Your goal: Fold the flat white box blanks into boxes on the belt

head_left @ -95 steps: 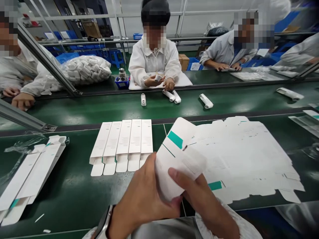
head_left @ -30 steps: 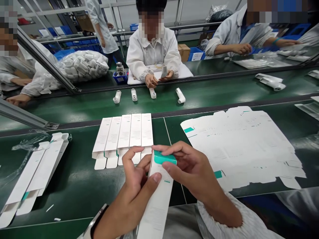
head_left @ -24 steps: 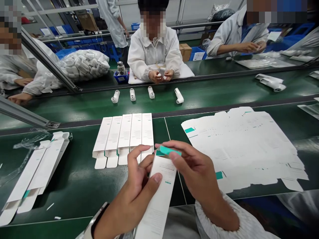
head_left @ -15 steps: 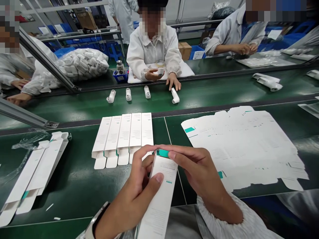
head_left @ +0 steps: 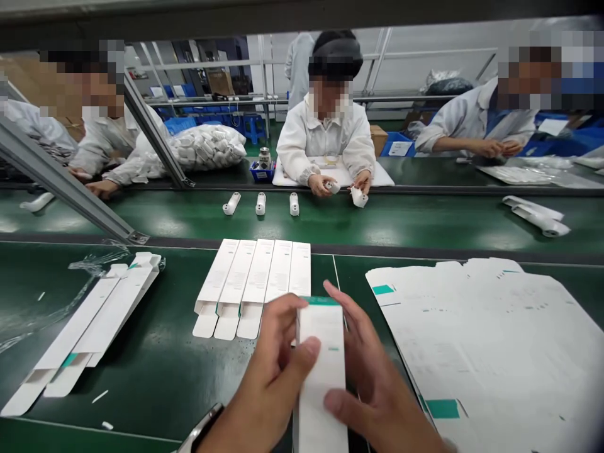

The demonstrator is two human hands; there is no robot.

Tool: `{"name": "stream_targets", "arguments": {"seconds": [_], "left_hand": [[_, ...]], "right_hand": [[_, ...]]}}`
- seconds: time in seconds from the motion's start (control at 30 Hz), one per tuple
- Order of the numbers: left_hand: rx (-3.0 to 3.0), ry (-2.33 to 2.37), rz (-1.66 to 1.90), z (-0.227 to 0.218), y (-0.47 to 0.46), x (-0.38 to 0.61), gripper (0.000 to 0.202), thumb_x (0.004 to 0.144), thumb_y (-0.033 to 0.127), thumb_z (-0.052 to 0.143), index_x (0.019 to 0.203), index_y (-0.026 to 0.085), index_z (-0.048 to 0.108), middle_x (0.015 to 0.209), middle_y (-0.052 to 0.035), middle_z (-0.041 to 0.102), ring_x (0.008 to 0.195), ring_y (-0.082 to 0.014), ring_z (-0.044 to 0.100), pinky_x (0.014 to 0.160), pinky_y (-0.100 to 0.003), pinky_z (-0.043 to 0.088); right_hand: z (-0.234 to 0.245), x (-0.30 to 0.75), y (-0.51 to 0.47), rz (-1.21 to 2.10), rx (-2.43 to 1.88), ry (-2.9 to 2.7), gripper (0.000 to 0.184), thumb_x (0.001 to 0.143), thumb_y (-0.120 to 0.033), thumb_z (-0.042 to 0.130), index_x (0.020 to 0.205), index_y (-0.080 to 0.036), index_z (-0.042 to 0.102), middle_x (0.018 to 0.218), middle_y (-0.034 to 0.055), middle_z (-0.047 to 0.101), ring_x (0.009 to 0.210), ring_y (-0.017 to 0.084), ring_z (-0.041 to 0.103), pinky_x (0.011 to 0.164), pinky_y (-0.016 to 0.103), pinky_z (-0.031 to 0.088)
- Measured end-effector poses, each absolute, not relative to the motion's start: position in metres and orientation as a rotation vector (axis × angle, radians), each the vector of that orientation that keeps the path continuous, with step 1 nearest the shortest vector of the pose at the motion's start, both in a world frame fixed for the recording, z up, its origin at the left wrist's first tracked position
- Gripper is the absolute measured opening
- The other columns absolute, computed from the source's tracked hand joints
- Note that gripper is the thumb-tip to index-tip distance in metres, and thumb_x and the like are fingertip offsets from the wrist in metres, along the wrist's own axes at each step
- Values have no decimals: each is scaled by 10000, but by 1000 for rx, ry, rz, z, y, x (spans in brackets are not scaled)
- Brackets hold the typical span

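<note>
One carton (head_left: 321,371); left hand (head_left: 268,377), right hand (head_left: 372,390) (seemingly holding)

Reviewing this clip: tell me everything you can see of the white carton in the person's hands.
The carton is a long, narrow box of white printed card, with a teal strip across its far end and a small teal mark on its face. It lies lengthwise, pointing away from the person, held between the left hand and right hand.

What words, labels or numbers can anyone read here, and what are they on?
Nothing is readable.
White carton between left hand and right hand: small print, too blurred.
Flat printed carton sheet: tiny print, too small.
Row of white cartons: small print, too blurred.
Paper on blue crate: too small.
</note>
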State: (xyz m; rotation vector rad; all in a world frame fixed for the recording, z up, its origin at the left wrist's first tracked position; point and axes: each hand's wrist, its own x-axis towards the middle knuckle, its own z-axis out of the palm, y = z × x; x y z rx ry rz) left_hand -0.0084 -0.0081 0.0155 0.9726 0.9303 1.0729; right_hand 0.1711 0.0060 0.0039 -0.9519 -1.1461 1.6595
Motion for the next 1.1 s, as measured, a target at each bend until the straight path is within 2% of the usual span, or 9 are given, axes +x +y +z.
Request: {"name": "stream_targets", "arguments": {"seconds": [0.07, 0.13, 0.2, 0.3, 0.47, 0.63, 0.73, 0.83, 1.1], "left_hand": [[1064, 1070, 1173, 17, 3, -13, 517, 1138, 575, 616, 1564, 430, 361, 1641, -87, 612, 1387, -265, 702, 1098, -415, 621], [1277, 1357, 1170, 17, 16, -30, 639, 1138, 627, 554, 1685, 441, 281, 1865, -90, 360, 1734, -341, 357, 1382, -609, 381], [1506, 1781, 1010, 12, 30, -57, 702, 1134, 680, 451, 1751, 382, 301, 1944, -73, 168, 1815, -361, 53, 1451, -688, 97], [1565, 2305, 687, -5, 49, -101, 816, 1117, 662, 276, 1755, 168, 397, 1927, -202, 157, 1803, -445, -52, 1420, -718, -81], [1438, 2244, 551, -30, 58, -122, 906, 1072, 692, 347, 1772, 116, 371, 1722, -325, 432, 1563, -595, 480, 1236, -774, 445], [1365, 2145, 667, -28, 47, -117, 919, 1074, 738, 398, 1794, 176, 296, 1776, -266, 427, 1558, -510, 528, 1229, -705, 500], [1327, 2056, 761, -26, 41, -117, 866, 1083, 777, 405, 1783, 277, 300, 1757, -187, 514, 1506, -444, 617, 1188, -634, 569], [1338, 2009, 820, -29, 39, -117, 860, 1075, 779, 444, 1766, 282, 317, 1734, -181, 551, 1488, -439, 637, 1207, -628, 558], [1377, 2179, 914, -15, 25, -111, 938, 1056, 766, 500, 1770, 181, 334, 1810, -230, 423, 1597, -519, 491, 1271, -722, 485]], "right_hand": [[-6, 160, 4, 1739, -974, -963, 1101, 842, -505, 1015, 1708, -541, 337, 1845, 56, 438, 1558, 367, 626, 1219, 582, 606], [-16, 158, 13, 1624, -1086, -902, 957, 886, -546, 966, 1643, -477, 384, 1824, 81, 458, 1459, 363, 708, 1165, 559, 648], [-26, 164, 32, 1378, -1254, -901, 823, 916, -630, 901, 1580, -409, 466, 1798, 97, 491, 1462, 374, 698, 1147, 544, 660], [-44, 174, 69, 1116, -1426, -988, 780, 1002, -725, 707, 1616, -315, 455, 1767, 152, 532, 1518, 389, 648, 1159, 573, 650], [-67, 162, 110, 1100, -1489, -1322, 808, 1040, -704, 555, 1661, -191, 495, 1661, 180, 656, 1508, 371, 664, 1246, 571, 579], [-61, 199, 97, 790, -1748, -1517, 968, 1032, -813, 452, 1736, -148, 437, 1840, 197, 415, 1722, 391, 377, 1405, 610, 343], [-55, 247, 86, 469, -1975, -1503, 1184, 920, -891, 483, 1688, 9, 432, 1836, 343, 297, 1735, 540, 193, 1401, 750, 177], [-58, 277, 83, 311, -2167, -1492, 1225, 845, -825, 605, 1630, 104, 454, 1711, 459, 372, 1593, 682, 314, 1265, 853, 292], [-22, 311, 86, 164, -2260, -1357, 896, 809, -442, 817, 1596, -68, 606, 1370, 304, 731, 1271, 520, 672, 1067, 664, 547]]}}
